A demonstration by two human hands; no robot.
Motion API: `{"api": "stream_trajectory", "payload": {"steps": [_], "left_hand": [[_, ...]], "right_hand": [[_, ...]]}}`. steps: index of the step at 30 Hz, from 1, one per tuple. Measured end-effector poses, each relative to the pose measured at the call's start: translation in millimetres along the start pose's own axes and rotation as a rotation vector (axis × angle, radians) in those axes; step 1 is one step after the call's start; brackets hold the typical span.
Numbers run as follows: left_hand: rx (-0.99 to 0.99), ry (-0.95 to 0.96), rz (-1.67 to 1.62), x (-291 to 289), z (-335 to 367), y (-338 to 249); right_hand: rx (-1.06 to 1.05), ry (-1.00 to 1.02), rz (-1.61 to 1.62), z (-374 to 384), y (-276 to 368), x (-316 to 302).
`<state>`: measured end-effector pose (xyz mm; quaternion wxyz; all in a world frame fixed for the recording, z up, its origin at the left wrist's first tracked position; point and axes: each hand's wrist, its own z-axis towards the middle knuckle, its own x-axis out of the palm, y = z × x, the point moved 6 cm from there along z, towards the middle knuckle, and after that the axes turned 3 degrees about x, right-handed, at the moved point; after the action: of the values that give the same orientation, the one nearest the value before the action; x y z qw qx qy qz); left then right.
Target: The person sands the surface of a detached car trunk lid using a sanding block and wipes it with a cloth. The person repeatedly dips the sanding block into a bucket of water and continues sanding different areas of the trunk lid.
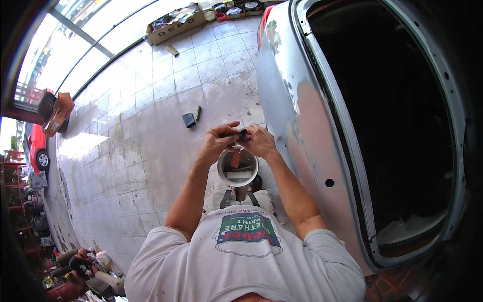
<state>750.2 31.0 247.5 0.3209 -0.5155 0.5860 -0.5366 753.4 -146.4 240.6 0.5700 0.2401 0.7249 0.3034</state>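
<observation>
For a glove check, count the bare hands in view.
2: the left hand and the right hand, close together by the far rim of the white bucket. Any inside the car would be hidden.

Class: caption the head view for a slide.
Left hand and right hand hold a small dark item near a bucket, beside a patchy car body.

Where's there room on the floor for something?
Bare grey floor tiles lie between the shiny red car and the dark blue rectangular block. It's crowded around the round white bucket, left hand and right hand.
</observation>
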Motion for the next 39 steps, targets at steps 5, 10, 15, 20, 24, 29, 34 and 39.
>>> {"api": "stream_trajectory", "payload": {"steps": [5,10,15,20,24,29,34,39], "left_hand": [[0.172,-0.151,-0.365,-5.5,76.2,-65.6],[0.720,-0.304,0.614,9.9,229.8,-163.9],[0.868,-0.034,0.741,127.7,313.8,-177.0],[0.848,0.128,0.975,155.7,351.4,-113.5],[0.914,0.063,0.882,139.3,533.2,-194.4],[0.928,0.226,0.896,155.8,415.3,-138.6],[0.836,0.188,0.927,153.8,519.4,-205.2],[0.866,0.217,0.977,154.5,452.8,-148.5]], "right_hand": [[-0.140,-0.331,-0.192,18.7,47.0,-126.3],[-0.233,-0.510,-0.280,75.6,93.9,-220.1],[-0.239,-0.696,-0.454,134.8,123.5,-277.4],[-0.071,-0.604,-0.589,63.1,51.4,-250.1],[-0.105,-0.730,-0.770,62.6,31.2,-222.9],[0.025,-0.727,-0.838,53.6,17.8,-222.1],[-0.009,-0.736,-0.823,71.1,28.4,-223.6],[0.027,-0.714,-0.843,61.4,25.8,-224.9]]}}
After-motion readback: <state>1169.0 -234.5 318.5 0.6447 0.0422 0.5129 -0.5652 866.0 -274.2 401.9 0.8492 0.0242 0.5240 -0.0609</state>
